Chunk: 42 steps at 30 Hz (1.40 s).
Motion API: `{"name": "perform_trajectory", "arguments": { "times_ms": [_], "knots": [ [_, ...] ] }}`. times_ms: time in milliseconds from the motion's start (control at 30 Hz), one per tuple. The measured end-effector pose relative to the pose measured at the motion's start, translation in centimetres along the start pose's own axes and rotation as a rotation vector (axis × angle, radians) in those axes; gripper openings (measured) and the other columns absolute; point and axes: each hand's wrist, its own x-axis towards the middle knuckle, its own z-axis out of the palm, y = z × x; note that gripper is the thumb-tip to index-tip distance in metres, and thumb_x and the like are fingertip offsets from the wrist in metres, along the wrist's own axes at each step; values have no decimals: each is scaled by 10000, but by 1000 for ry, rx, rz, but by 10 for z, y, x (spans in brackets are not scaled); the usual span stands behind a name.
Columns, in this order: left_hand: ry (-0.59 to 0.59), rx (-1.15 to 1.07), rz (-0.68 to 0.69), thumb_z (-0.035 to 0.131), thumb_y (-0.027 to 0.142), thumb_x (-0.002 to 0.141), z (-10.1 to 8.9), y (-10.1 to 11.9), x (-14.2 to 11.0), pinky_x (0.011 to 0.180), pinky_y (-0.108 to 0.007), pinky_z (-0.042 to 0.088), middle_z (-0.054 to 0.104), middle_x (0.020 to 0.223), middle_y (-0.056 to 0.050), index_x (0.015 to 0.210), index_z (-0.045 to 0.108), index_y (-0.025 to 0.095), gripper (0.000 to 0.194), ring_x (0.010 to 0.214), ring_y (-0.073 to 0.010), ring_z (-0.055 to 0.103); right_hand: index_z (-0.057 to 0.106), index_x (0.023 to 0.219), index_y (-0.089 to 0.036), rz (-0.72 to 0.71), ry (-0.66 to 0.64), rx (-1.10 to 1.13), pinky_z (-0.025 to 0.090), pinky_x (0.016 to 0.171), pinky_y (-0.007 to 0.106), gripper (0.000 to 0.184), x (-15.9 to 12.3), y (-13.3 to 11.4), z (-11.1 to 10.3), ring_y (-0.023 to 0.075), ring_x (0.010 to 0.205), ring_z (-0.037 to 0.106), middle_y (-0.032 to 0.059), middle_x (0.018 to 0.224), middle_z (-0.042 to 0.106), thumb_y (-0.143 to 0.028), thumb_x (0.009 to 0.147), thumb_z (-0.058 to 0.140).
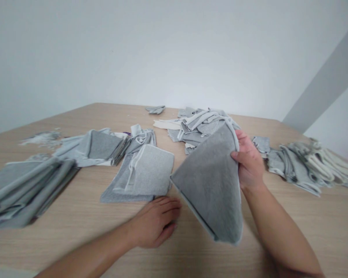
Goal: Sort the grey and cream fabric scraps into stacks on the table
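My right hand [251,160] pinches a grey fabric piece [211,181] by its pale right edge, thumb in front. The cloth hangs tilted above the table, its lower corner pointing down. On the tabletop rests my left hand [159,222], fingers loosely bent, the thumb apart from them and nothing visible in its grasp. Just beyond it lies a light grey folded fabric piece [153,170] over a darker grey fabric piece [111,193].
Folded grey cloths [46,181] lie at the left, with another stack [103,144] behind. White lint [43,138] is scattered there. A heap of scraps [203,123] sits at the back middle, more fabric [301,162] at the right. A wall stands behind the wooden table [110,247].
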Motion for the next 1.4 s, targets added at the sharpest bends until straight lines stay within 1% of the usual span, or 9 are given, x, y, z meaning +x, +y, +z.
{"name": "perform_trajectory", "arguments": {
  "times_ms": [167, 333, 433, 567, 667, 733, 833, 1133, 1400],
  "knots": [
    [-16, 2, -29, 536, 225, 811, -1, 3, 2, 884, -417, 493, 647, 998, -93, 1007, 623, 199, 216, 969, -257, 596, 464, 1017, -229, 220, -49, -26, 443, 515, 254, 410, 12, 21, 4, 162, 591, 612, -29, 721, 642, -294, 625, 565],
    [-22, 1, -9, 535, 225, 827, 1, 0, -1, 974, -429, 457, 613, 1205, -106, 1136, 589, 190, 316, 1142, -275, 547, 511, 1085, -204, 448, -22, -106, 425, 469, 244, 467, 20, 41, -1, 155, 501, 583, -48, 641, 626, -257, 635, 623],
    [-35, 12, -9, 537, 225, 830, 2, -1, -3, 997, -437, 449, 606, 1238, -110, 1151, 586, 186, 327, 1174, -278, 537, 603, 994, -178, 438, -81, -292, 425, 483, 256, 334, 24, 48, -8, 173, 533, 601, -21, 634, 637, -304, 686, 625],
    [-52, 17, -14, 538, 230, 834, 2, -2, -4, 1011, -444, 444, 603, 1251, -109, 1159, 587, 186, 332, 1186, -279, 534, 663, 825, -164, 298, -226, -756, 431, 550, 260, 211, 36, 60, -22, 199, 668, 641, 26, 700, 677, -334, 803, 541],
    [-50, 23, -16, 541, 234, 835, 3, -2, -4, 1009, -446, 449, 602, 1259, -108, 1174, 582, 182, 346, 1190, -282, 534, 661, 899, -151, 207, -303, -1171, 447, 689, 284, 215, 43, 76, -32, 229, 847, 655, 96, 902, 712, -309, 845, 526],
    [-43, 29, -14, 537, 234, 839, 3, -2, -4, 1014, -444, 447, 600, 1268, -109, 1176, 580, 179, 344, 1197, -282, 530, 643, 993, -127, 233, -298, -1340, 441, 745, 311, 252, 45, 88, -38, 264, 919, 649, 161, 1006, 699, -305, 851, 536],
    [-29, 32, -7, 527, 234, 849, 3, -2, -3, 1018, -435, 446, 606, 1260, -110, 1168, 580, 173, 330, 1196, -276, 534, 603, 1104, -97, 286, -280, -1417, 434, 775, 332, 331, 44, 102, -42, 298, 970, 641, 218, 1068, 676, -307, 856, 545],
    [-34, 34, -3, 530, 240, 850, 4, -2, -5, 1024, -435, 441, 608, 1255, -111, 1172, 580, 173, 333, 1205, -275, 532, 656, 1068, -115, 308, -397, -1471, 407, 852, 268, 281, 50, 120, -43, 252, 1055, 628, 190, 1127, 674, -274, 905, 491],
    [2, 34, 8, 540, 235, 846, 6, -3, -4, 1017, -430, 454, 617, 1243, -109, 1170, 583, 171, 333, 1195, -269, 543, 669, 1073, -85, 465, -352, -1575, 464, 822, 320, 424, 44, 136, -59, 282, 1023, 651, 239, 1088, 671, -438, 870, 552]
  ]
}}
